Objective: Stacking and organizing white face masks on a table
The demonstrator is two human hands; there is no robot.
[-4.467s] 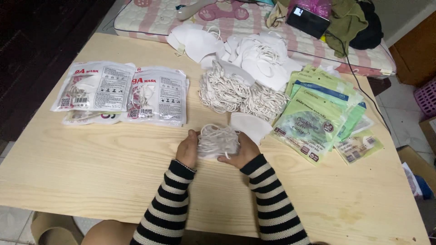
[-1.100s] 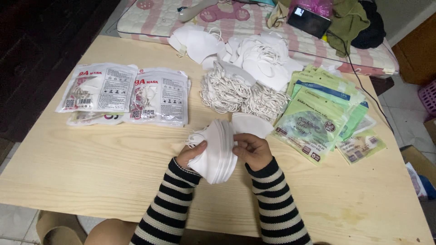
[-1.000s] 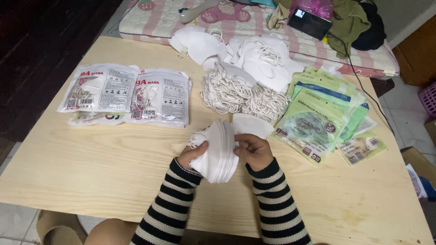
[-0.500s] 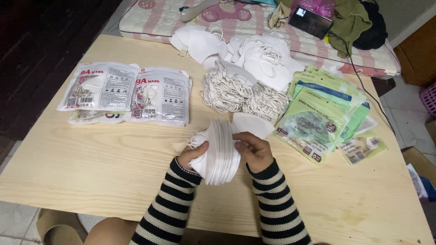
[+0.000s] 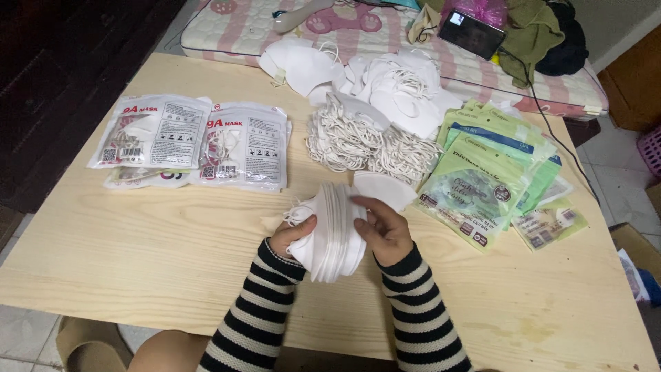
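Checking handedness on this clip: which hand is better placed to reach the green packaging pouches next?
Probably the right hand. It steadies the stack of white folded face masks on the side nearest the green printed pouches. The left hand cups the stack's far side, away from them.

My left hand (image 5: 292,238) is mostly hidden behind the stack of white masks (image 5: 334,231) I grip; only thumb and knuckles show. My right hand (image 5: 382,231) covers the stack's far face. The single mask (image 5: 382,189) behind is partly covered. The cardboard box (image 5: 637,258) is cut off by the right edge.
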